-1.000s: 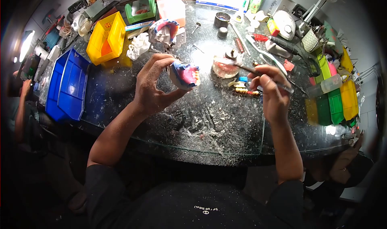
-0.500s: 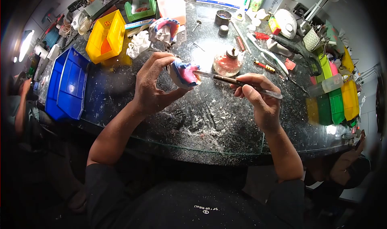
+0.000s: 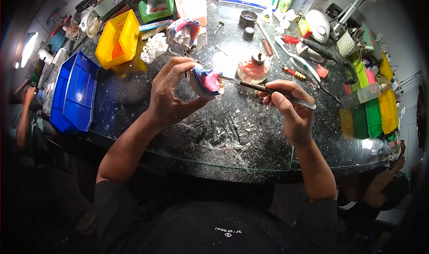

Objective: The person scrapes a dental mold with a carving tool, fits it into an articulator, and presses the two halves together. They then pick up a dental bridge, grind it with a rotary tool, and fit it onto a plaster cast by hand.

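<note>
Left hand (image 3: 167, 86): fingers and thumb are curving apart, clasping a white dental model with pink and blue coating (image 3: 208, 82) above the black worktop (image 3: 192, 131).
Right hand (image 3: 292, 106): fingers are closing round a slim dark-handled metal tool (image 3: 257, 86), its tip meeting the model.
Round glass jar (image 3: 253, 70): is holding reddish contents.
Yellow plastic bin (image 3: 106, 41): is holding something orange-red.
Clear plastic container (image 3: 191, 8): is holding pink liquid.

Dental workshop, dusty dark bench (image 3: 263, 149), plaster dental model (image 3: 207, 83), spirit burner (image 3: 253, 70), parts bins (image 3: 117, 39)
</note>
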{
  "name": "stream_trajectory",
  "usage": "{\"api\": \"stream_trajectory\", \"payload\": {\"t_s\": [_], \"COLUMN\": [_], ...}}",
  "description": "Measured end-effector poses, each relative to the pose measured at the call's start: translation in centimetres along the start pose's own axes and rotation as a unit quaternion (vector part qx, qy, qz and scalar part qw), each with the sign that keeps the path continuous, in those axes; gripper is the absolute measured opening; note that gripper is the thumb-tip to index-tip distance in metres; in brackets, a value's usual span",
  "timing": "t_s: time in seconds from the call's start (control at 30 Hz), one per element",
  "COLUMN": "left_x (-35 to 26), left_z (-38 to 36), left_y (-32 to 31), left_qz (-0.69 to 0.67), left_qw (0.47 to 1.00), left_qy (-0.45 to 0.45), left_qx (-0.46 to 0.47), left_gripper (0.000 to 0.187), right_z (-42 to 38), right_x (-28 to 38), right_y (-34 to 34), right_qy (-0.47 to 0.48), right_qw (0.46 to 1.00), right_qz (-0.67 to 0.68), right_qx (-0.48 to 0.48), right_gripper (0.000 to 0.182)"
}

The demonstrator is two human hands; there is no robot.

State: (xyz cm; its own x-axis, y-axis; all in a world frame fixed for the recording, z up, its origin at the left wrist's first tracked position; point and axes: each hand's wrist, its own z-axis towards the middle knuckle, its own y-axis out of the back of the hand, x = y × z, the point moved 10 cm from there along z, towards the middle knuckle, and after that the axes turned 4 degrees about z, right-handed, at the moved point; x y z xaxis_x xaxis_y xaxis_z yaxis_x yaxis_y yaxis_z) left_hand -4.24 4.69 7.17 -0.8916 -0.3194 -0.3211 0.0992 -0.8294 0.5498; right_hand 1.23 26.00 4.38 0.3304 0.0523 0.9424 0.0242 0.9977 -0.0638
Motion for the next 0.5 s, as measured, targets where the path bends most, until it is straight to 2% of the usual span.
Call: {"api": "stream_trajectory", "payload": {"t_s": [0.5], "left_x": [0.02], "left_z": [-0.12], "left_y": [-0.01], "left_qz": [0.007], "left_qw": [1.000], "left_qy": [-0.003], "left_qx": [-0.001], "left_gripper": [0.057], "right_z": [-0.18], "right_x": [0.58], "right_y": [-0.29], "right_qy": [0.016], "right_qw": [1.000], "right_qz": [0.012], "right_qx": [0.009], "right_gripper": [0.019]}}
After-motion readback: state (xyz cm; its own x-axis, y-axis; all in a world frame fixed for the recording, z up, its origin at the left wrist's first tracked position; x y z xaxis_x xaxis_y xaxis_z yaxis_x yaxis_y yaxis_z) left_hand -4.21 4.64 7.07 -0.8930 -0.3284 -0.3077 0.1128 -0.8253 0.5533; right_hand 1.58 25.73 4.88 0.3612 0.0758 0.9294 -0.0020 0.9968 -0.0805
